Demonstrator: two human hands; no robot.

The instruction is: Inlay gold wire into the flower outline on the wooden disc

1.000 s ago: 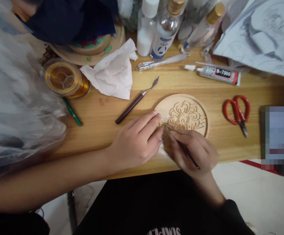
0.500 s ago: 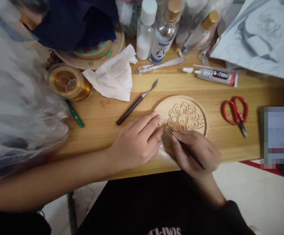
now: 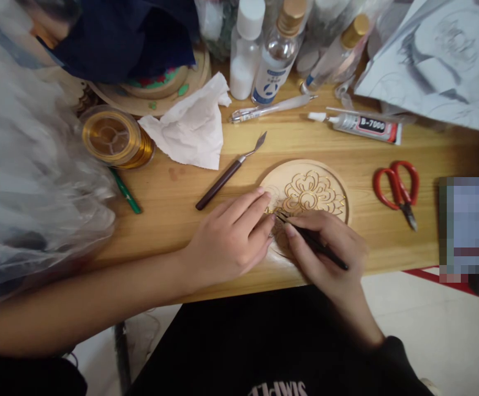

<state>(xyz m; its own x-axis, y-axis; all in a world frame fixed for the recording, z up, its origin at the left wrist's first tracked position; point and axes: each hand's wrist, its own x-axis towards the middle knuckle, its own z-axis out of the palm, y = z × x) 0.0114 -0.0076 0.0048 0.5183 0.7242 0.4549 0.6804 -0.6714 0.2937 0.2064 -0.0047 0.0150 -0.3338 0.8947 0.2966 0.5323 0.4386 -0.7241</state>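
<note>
Right hand (image 3: 338,245) grips tweezers (image 3: 314,242) over wooden disc (image 3: 275,180).

Bare table (image 3: 362,179) lay between the wooden disc (image 3: 278,176) and the red-handled scissors (image 3: 397,190), an open lane; the left grip (image 3: 231,236) and right grip (image 3: 334,242) blocked much of the disc's near side, while bottles (image 3: 271,77) crowded the back.

The person wears a black top (image 3: 239,357) with pale block lettering (image 3: 278,389) across the front; its black sleeves (image 3: 396,360) leave both forearms (image 3: 140,286) bare.
</note>
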